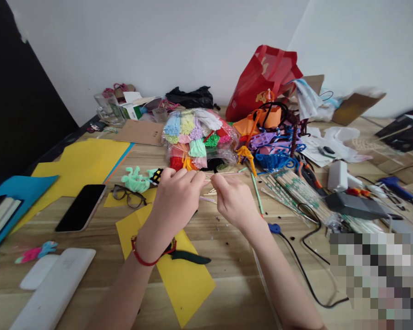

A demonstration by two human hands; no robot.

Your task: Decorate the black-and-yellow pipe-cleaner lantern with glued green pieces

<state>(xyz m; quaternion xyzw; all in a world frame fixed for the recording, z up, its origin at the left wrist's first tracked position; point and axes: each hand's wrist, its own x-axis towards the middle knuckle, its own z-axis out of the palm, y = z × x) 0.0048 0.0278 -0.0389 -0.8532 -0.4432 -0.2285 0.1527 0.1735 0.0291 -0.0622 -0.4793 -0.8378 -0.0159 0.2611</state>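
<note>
My left hand and my right hand are raised over the middle of the table, close together. Both are closed, fingers curled, and a thin pale stick runs between them; most of it is hidden by the fingers. Just beyond lies a bag of colourful pipe cleaners. Left of my left hand sits a mint-green fuzzy figure. Under my left wrist, black-handled pliers rest on yellow paper. Near my right hand are a green stick and small dark scraps.
On the left lie a phone, glasses and a white case. A red bag stands at the back. On the right are bundled sticks, orange-handled pliers, a blue glue gun and a black cable.
</note>
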